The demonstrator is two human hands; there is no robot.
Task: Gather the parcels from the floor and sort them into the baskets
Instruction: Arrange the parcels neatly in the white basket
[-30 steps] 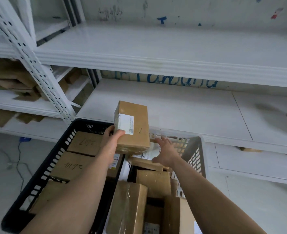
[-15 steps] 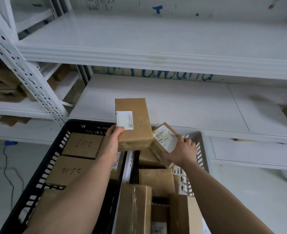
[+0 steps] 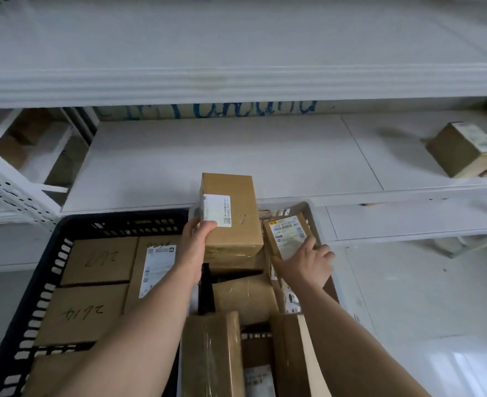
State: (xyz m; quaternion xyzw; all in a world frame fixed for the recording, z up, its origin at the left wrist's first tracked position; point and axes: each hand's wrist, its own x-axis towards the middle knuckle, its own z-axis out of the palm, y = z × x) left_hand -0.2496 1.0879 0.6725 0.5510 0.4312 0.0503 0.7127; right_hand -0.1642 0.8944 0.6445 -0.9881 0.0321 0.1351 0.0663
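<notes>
My left hand (image 3: 198, 239) grips a brown cardboard parcel (image 3: 236, 219) with a white label, held up above the two baskets. My right hand (image 3: 308, 262) holds a smaller brown parcel (image 3: 286, 233) with a yellow-edged label, thumb across its face, over the far end of the light grey basket (image 3: 312, 213). That basket holds several brown boxes. The black basket (image 3: 47, 270) on the left holds several boxes, two marked with handwritten numbers.
White metal shelving stands right behind the baskets; its middle shelf (image 3: 236, 156) is bare in the centre. Brown boxes (image 3: 462, 150) sit at that shelf's right end, and more cardboard lies on the left shelves (image 3: 22, 138). Pale floor (image 3: 422, 296) lies to the right.
My right hand has picked a small labelled parcel out of the grey basket and lifted it. The left hand has kept its parcel raised. The view has shifted closer to the shelf.
</notes>
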